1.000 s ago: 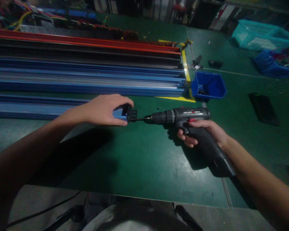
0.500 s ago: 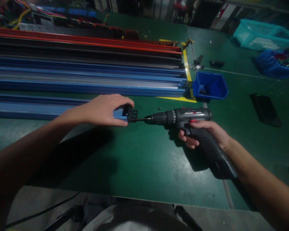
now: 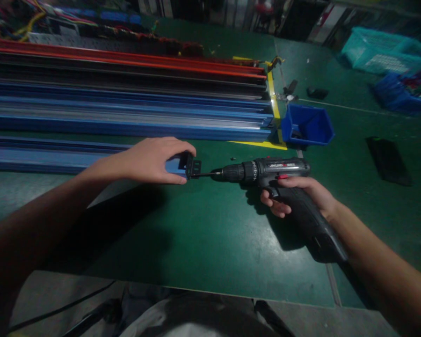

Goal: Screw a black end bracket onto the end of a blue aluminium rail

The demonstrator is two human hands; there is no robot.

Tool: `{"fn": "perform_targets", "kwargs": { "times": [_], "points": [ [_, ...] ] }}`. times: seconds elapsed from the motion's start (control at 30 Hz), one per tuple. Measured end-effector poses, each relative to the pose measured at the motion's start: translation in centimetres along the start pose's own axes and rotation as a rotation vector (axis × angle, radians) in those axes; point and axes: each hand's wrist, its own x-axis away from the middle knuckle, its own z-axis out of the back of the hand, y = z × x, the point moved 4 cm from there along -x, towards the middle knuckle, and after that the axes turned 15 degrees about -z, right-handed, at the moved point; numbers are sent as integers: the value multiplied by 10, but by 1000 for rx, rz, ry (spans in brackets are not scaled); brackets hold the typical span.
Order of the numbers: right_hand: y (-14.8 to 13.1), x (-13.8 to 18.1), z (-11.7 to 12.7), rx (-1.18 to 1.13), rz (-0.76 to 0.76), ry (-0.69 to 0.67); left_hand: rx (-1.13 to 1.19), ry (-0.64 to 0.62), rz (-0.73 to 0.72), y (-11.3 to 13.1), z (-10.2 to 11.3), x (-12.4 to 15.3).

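My left hand (image 3: pixel 150 159) is wrapped over the right end of a blue metal channel (image 3: pixel 56 158) that lies along the green table. Thumb and fingers press around a black slotted bracket (image 3: pixel 192 167) at that end. My right hand (image 3: pixel 301 194) grips a black cordless drill (image 3: pixel 277 169) by its handle, pointing left. The long thin bit (image 3: pixel 206 174) reaches the lower part of the bracket; its very tip is too small to make out. A tiny dark piece (image 3: pixel 233 158) lies on the table just behind the chuck.
Behind my left hand lie several long blue channels (image 3: pixel 126 117), with black and red ones (image 3: pixel 143 58) beyond. A small blue bin (image 3: pixel 307 125) stands past the drill. To the right are a dark phone-like slab (image 3: pixel 388 160), a teal basket (image 3: pixel 389 49) and a blue basket (image 3: pixel 403 93).
Both hands, the drill and the channel hold almost the same place. The view has shifted very slightly.
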Motion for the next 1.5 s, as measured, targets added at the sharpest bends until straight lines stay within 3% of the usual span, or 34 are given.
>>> {"fn": "perform_targets", "kwargs": {
  "times": [0.33,1.5],
  "points": [
    [-1,-1,-1,18,2,-48,0,5,-4,0,0,0],
    [-3,0,-3,88,-12,87,6,-13,37,4,2,-3]
  ]
}}
